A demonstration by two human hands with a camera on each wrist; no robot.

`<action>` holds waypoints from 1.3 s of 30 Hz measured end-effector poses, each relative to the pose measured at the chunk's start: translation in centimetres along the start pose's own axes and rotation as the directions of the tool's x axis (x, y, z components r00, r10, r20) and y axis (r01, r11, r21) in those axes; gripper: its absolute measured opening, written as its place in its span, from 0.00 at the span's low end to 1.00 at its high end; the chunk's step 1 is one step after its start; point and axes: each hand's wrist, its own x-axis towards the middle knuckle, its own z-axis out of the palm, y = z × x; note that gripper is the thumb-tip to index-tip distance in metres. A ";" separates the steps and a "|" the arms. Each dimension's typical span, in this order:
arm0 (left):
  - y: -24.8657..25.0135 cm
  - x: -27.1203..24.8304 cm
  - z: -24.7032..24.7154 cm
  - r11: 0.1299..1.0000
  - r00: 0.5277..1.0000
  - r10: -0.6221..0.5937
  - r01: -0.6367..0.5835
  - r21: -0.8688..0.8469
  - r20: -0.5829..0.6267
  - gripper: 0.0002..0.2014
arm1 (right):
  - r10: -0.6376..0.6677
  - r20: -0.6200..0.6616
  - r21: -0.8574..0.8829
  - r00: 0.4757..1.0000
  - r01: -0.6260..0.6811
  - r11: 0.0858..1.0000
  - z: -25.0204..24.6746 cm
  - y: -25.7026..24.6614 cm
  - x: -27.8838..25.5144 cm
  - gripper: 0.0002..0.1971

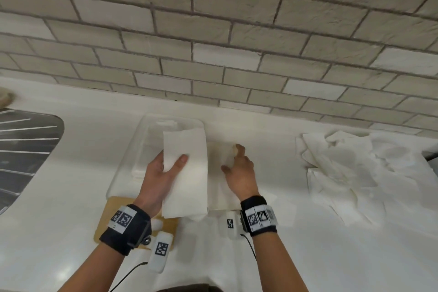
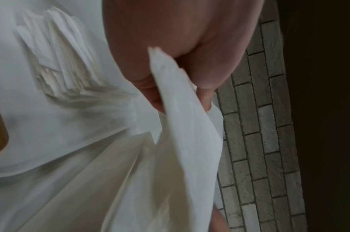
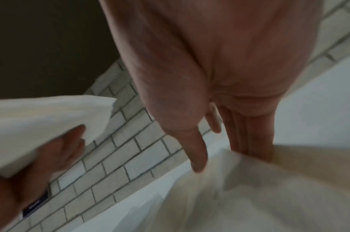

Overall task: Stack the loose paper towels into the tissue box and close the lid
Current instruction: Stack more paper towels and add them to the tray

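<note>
Head view: the left hand (image 1: 163,173) pinches a folded paper towel (image 1: 186,173) over the clear tissue box (image 1: 132,149) on the bench (image 1: 308,256). It could land askew or unfold, since only one edge is held. The right hand (image 1: 239,168), fingers loosely spread, presses a second towel (image 1: 220,187) flat beside the box; the loose pile (image 1: 350,168) lies well to the right. The lid (image 1: 106,216) is mostly covered by the left wrist (only a tan corner shows).

Left wrist view: thumb and fingers (image 2: 205,97) pinch the towel's edge; towels already in the box (image 2: 67,66) look fanned and might snag.

Right wrist view: blurred; fingertips (image 3: 249,144) meet the towel, contact unclear.
</note>
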 end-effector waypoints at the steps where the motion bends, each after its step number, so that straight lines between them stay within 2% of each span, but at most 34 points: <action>1: -0.1 -0.1 0.1 1.000 1.000 0.001 -0.001 -0.008 0.002 0.18 | -0.080 -0.137 0.021 0.987 0.084 0.996 -0.1 -0.3 -1.0 0.28; 2: -0.1 -0.1 0.3 1.000 1.000 0.000 0.000 -0.018 0.005 0.17 | -0.150 -0.276 0.091 0.949 0.181 0.979 -0.3 -0.9 -2.2 0.20; 3: -0.2 -0.2 0.5 1.000 1.000 0.001 -0.001 -0.027 0.013 0.17 | -0.167 -0.338 0.197 0.926 0.243 0.950 -0.6 -1.9 -3.6 0.14; 4: -0.2 -0.3 0.8 0.999 1.000 0.000 0.000 -0.033 0.021 0.17 | -0.161 -0.321 0.319 0.933 0.267 0.909 -0.9 -3.2 -5.0 0.10; 5: -0.3 -0.4 1.2 1.000 0.999 0.002 -0.001 -0.031 0.032 0.17 | -0.156 -0.249 0.422 0.956 0.252 0.871 -1.0 -4.1 -6.2 0.10; 7: -0.3 -0.5 2.0 1.000 0.999 0.009 -0.009 -0.008 0.048 0.19 | -0.154 -0.145 0.506 0.977 0.207 0.837 -1.0 -4.7 -7.5 0.12; 9: -0.3 -0.5 2.6 1.000 0.997 0.001 0.001 -0.029 0.076 0.23 | -0.113 -0.170 0.517 0.979 0.186 0.835 -0.9 -4.2 -7.3 0.09; 11: -0.1 -0.7 3.1 0.994 0.992 -0.047 0.058 -0.088 0.120 0.22 | -0.026 -0.172 0.608 0.985 0.127 0.784 -1.2 -3.1 -6.5 0.07; 15: -0.2 -0.9 3.7 0.987 0.979 -0.102 0.121 -0.103 0.176 0.19 | 0.015 -0.229 0.632 0.973 0.137 0.763 -2.3 -1.6 -5.7 0.25; 18: -0.3 -0.8 3.8 0.990 0.983 -0.098 0.113 -0.089 0.157 0.19 | 0.080 -0.260 0.685 0.962 0.126 0.718 -2.8 -0.7 -4.7 0.26; 20: -0.3 -0.8 3.6 0.988 0.986 -0.102 0.115 -0.099 0.129 0.19 | 0.166 -0.267 0.712 0.949 0.078 0.698 -3.0 0.3 -3.3 0.20; 23: -0.2 -0.6 2.6 0.987 0.992 -0.097 0.106 -0.124 0.077 0.19 | 0.225 -0.258 0.622 0.940 -0.017 0.783 -3.3 1.4 -1.4 0.06; 25: -0.1 -0.5 1.6 0.984 0.993 -0.105 0.110 -0.141 0.045 0.19 | 0.208 -0.174 0.489 0.963 -0.099 0.867 -3.2 1.6 -0.6 0.15; 28: 0.0 -0.4 0.3 0.983 0.993 -0.115 0.115 -0.144 0.008 0.20 | 0.104 -0.020 0.194 0.994 -0.098 0.976 -2.0 1.5 0.3 0.21; 32: 0.0 -0.3 -0.6 0.982 0.992 -0.120 0.116 -0.148 -0.022 0.20 | 0.065 0.077 -0.040 0.995 -0.062 0.997 -0.2 0.7 0.3 0.27; 35: 0.1 -0.5 -0.5 0.979 0.992 -0.127 0.123 -0.163 -0.020 0.19 | 0.081 0.141 -0.046 0.987 -0.075 0.996 0.6 1.2 -0.1 0.29; 39: 0.0 -0.3 0.1 0.975 0.990 -0.140 0.135 -0.174 -0.016 0.20 | 0.090 0.075 0.142 0.993 -0.100 0.985 0.7 1.9 -0.9 0.27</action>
